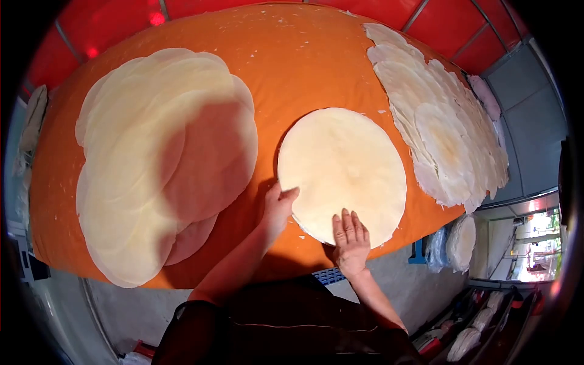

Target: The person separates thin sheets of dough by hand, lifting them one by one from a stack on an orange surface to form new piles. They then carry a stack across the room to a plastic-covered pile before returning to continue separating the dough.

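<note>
A pale round stack of thin dough sheets [344, 164] lies on the orange cloth in front of me. My left hand [278, 210] grips its lower left edge, thumb on top; the other fingers are partly hidden. Flat on the near part of the stack rests my right hand [351, 243], its fingers stretched out. To the left, large thin dough sheets [131, 140] overlap in a broad spread, partly in shadow. At the far right, a heap of drier, ragged-edged round sheets [441, 131] overlaps along the cloth.
The orange cloth [292, 61] covers a wide raised surface backed by red tiles [207, 6]. Below its right edge are a blue object [417, 252], clear plastic [437, 250] and another pale round stack [461, 242]. A grey floor [420, 292] shows below.
</note>
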